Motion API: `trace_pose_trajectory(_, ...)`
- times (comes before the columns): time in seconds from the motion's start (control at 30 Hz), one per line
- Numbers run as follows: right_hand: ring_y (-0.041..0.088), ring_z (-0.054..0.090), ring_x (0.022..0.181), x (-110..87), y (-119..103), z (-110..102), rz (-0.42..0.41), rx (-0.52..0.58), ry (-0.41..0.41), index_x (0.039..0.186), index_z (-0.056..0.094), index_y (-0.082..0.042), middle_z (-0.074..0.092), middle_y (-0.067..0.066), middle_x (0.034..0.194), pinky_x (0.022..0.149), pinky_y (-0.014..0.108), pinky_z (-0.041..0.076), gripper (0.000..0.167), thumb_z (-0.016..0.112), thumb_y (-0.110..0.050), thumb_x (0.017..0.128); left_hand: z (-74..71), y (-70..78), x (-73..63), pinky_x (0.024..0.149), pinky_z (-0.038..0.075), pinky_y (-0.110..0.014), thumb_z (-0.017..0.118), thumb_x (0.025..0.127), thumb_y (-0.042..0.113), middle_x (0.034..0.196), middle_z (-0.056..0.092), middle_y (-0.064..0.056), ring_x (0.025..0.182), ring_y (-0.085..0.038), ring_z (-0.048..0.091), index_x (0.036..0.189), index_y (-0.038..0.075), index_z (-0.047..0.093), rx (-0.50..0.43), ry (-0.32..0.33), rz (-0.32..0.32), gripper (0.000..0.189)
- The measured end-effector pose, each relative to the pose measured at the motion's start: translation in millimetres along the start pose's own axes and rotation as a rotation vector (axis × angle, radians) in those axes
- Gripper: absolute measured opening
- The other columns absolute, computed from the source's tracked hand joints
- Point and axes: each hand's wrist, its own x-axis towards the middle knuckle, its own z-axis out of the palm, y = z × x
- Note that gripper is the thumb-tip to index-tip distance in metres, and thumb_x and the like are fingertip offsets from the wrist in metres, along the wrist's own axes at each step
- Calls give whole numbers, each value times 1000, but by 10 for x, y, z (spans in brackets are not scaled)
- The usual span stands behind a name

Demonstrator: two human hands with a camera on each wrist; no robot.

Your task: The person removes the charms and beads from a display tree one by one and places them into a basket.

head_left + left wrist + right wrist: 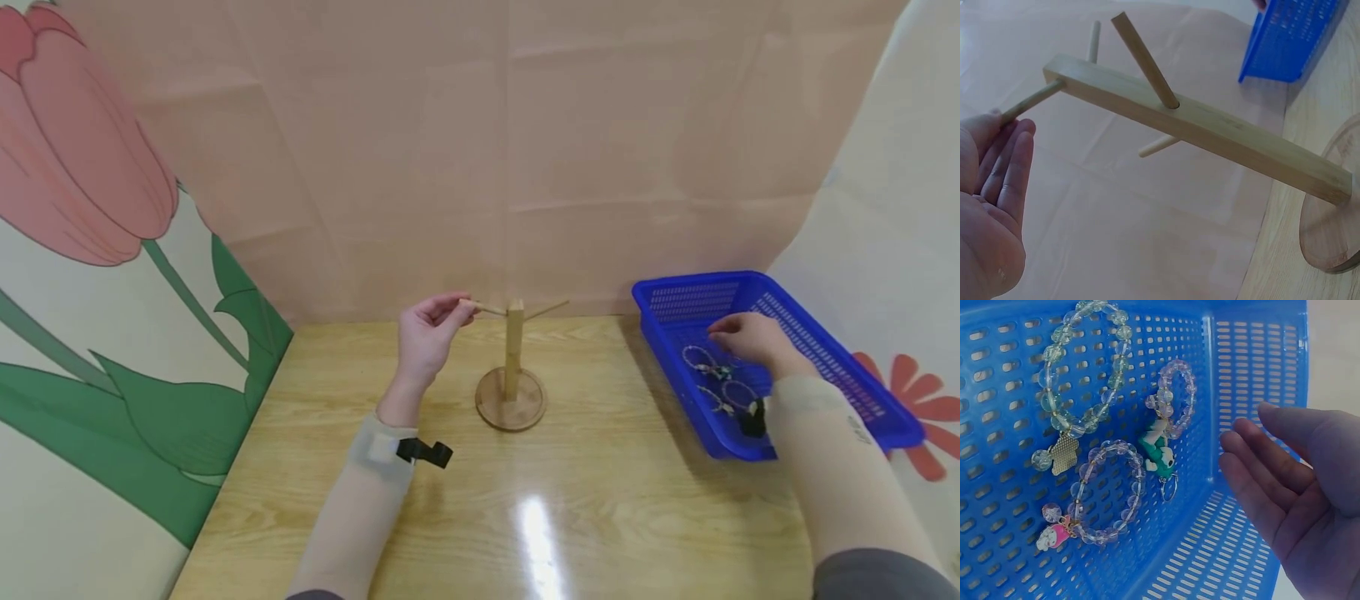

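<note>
My left hand [426, 340] pinches the tip of one peg [1034, 101] near the top of a wooden stand [513, 350]. The stand has a square post, several round pegs and a round base; nothing hangs on the pegs in view. Over the blue basket [675, 408] hovers my right hand [1310, 494], fingers loosely bent and holding nothing. Inside the basket lie a pale green beaded bracelet [1048, 376] with a gold-coloured charm, a clear-purple beaded bracelet [1079, 489] with a pink charm, and a pinkish beaded loop [1191, 400] with a green figure charm [1159, 456].
The wood-grain table [600, 517] carries the stand near its back edge, with the basket to the right. A pink backdrop [420, 167] rises behind. Flower-printed panels stand at left and right. Black devices [424, 452] are worn on the wrists.
</note>
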Motion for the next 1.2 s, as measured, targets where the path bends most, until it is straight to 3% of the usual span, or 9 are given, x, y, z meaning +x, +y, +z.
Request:
trace_pose_trajectory(0.2,20,68,81,-18,-4,-16,6,9,-36,128,68,10,76,14,92,74,38,57,43,59,-29,111,-4,-7,-8,82,68,-33,74,98,-8,98,81,-8,87,-20,79,112,-19,71,-5,-9,1,18)
trace_pose_trajectory(0.37,24,72,82,-76,-59,-33,2,25,-81,130,65,13,77,17,94,78,52,62,46,57,-28,112,10,-22,-24,80,68,-33,75,97,-8,98,81,-11,87,-28,80,111,-19,72,-9,-5,-10,19)
trace_pose_trajectory(0.5,25,71,84,-104,-107,-50,4,16,-86,133,65,12,76,14,93,82,55,61,49,56,-32,113,27,-31,-20,80,68,-32,75,97,-6,98,81,-10,85,-19,79,113,-21,70,-7,-9,-11,22)
trace_pose_trajectory(0.73,50,68,110,-126,-249,-116,-45,-13,-47,137,65,10,71,31,122,92,67,57,52,57,-35,113,24,-29,4,82,68,-33,75,97,-7,99,81,-8,86,-19,79,113,-16,73,-5,-18,-13,19)
trace_pose_trajectory(0.9,57,62,119,-146,-363,-166,-60,-16,-41,139,63,9,64,36,135,99,72,53,54,55,-37,113,-7,-18,10,85,68,-34,74,98,-7,105,80,-16,91,-23,79,116,-14,73,7,-47,-23,20)
trace_pose_trajectory(1.07,59,58,125,-225,-575,-184,-86,-8,4,145,56,9,60,37,140,104,73,48,59,55,-39,113,-94,11,-34,96,64,-32,72,103,3,124,76,-19,110,-27,75,128,-8,71,102,-76,-34,28)
trace_pose_trajectory(1.2,61,47,136,-341,-955,-187,-93,0,41,156,45,6,50,39,150,111,76,39,69,53,-47,113,-271,2,-93,110,56,-32,67,108,11,140,69,-16,128,-26,67,141,-3,65,277,-104,-26,36)
